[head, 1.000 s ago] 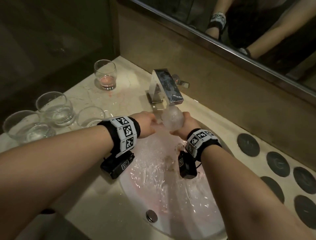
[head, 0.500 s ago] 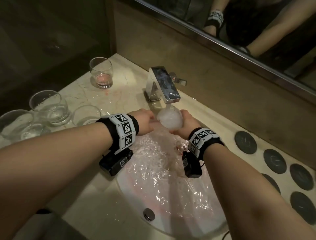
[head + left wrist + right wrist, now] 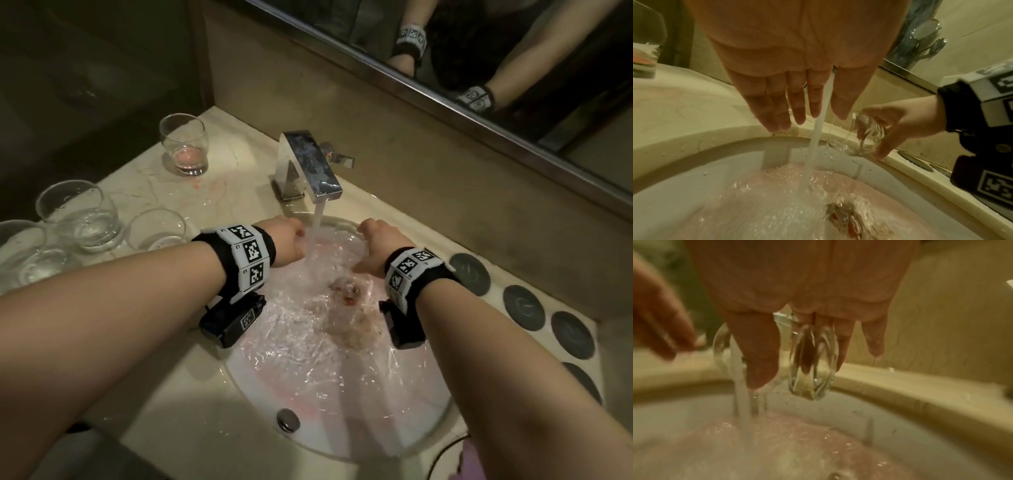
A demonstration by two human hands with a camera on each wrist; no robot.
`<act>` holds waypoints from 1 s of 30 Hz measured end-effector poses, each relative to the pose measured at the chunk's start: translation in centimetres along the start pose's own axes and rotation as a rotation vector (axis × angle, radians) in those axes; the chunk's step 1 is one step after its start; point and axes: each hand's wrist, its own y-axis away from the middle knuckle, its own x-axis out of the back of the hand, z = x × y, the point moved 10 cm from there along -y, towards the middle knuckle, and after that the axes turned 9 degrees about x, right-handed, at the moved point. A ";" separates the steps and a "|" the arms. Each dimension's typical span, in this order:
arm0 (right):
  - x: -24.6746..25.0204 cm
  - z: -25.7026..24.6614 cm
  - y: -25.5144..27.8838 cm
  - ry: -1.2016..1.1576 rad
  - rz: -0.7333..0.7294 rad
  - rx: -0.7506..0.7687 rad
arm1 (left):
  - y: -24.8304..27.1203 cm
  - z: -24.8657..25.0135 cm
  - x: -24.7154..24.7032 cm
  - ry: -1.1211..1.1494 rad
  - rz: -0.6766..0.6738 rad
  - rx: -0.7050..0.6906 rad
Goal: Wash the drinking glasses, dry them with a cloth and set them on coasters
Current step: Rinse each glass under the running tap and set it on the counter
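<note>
The right hand pinches a tilted glass over the sink at the tabletop's back edge, just beside the stream. The left hand hangs spread, fingers straight, holding nothing. Coasters line the right edge below a mirror.

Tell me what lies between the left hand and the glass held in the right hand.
Only the tap's water stream separates the left hand from the glass; the left wrist view shows it.
</note>
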 end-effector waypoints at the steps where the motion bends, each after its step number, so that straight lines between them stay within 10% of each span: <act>1: -0.3 0.0 -0.1 -0.138 0.015 -0.013 | 0.0 -0.2 0.0 0.011 0.001 0.005; 16: -3.4 -2.3 -3.3 -0.932 0.034 0.075 | -3.1 -1.4 -1.7 0.469 0.029 0.053; 21: -3.0 -1.0 -3.3 -1.039 0.161 -0.054 | -3.2 -1.6 -3.1 0.951 -0.099 0.130; 30: -4.9 -2.6 -3.5 -1.252 -0.081 -0.148 | -3.4 -1.3 -3.1 0.883 -0.140 0.042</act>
